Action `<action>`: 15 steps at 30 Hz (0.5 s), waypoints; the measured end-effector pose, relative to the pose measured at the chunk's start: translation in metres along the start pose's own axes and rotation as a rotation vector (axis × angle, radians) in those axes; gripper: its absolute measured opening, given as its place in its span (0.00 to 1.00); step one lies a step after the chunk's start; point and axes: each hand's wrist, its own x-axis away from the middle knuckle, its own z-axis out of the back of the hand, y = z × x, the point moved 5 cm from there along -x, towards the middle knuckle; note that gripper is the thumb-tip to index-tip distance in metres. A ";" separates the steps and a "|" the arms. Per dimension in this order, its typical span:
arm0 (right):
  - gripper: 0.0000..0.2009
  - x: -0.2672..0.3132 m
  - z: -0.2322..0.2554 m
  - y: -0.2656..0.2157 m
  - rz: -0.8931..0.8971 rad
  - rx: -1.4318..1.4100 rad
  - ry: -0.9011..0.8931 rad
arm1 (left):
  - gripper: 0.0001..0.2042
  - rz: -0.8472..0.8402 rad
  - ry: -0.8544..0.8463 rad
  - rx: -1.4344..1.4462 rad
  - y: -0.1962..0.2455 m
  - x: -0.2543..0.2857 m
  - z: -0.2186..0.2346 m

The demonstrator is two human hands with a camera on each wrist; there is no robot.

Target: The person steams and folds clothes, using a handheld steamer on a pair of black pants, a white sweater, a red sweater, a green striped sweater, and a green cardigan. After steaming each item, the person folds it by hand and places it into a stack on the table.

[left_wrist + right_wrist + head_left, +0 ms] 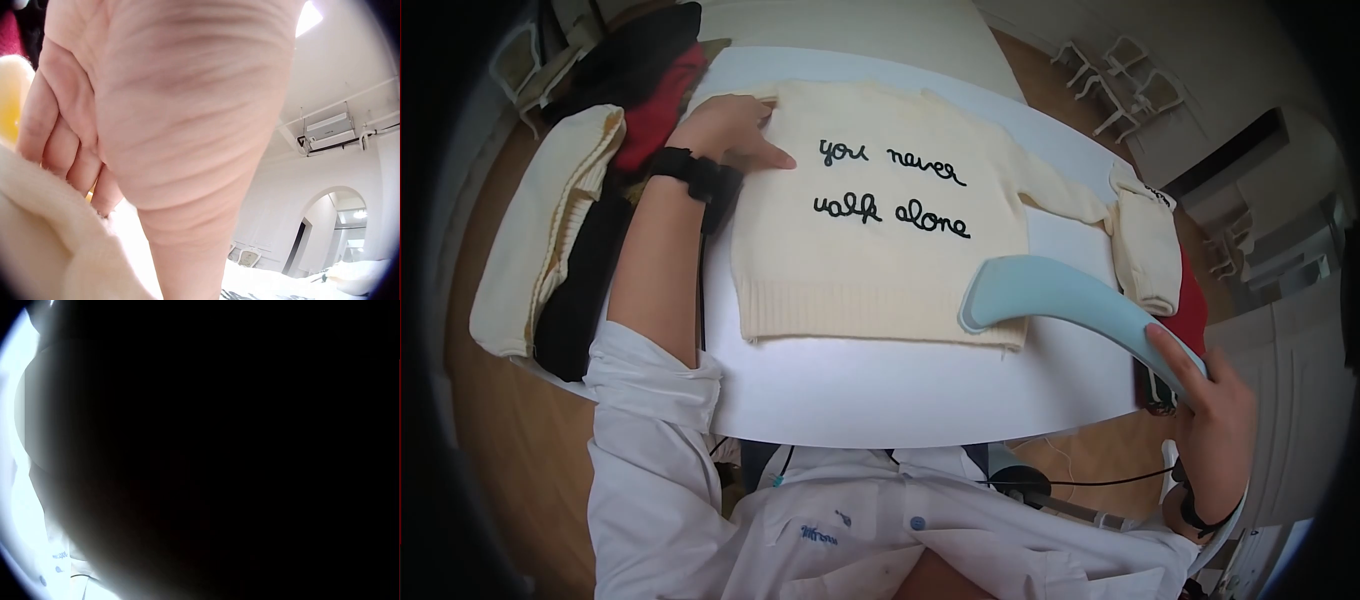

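A cream knit sweater point(880, 260) lies spread on the white table, with dark script lettering across its chest. My left hand point(730, 130) rests at the sweater's left edge near the shoulder, its thumb stretched onto the knit. In the left wrist view, the fingers point(65, 147) of that hand point down beside the cream fabric. My right hand point(1215, 415) grips the handle of a light blue handheld garment steamer point(1060, 290). The steamer's head overlaps the sweater's lower right corner, at the ribbed hem. The right wrist view is mostly dark.
Folded cream point(540, 240), black and red garments lie along the table's left side. Another folded cream garment point(1145, 245) sits at the right edge over red cloth. A dark cable point(1100, 484) runs below the table's front edge. White chairs point(1120, 80) stand farther back.
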 end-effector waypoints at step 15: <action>0.37 -0.046 -0.023 -0.002 0.073 0.057 0.105 | 0.42 0.051 -0.086 -0.043 0.001 -0.002 0.003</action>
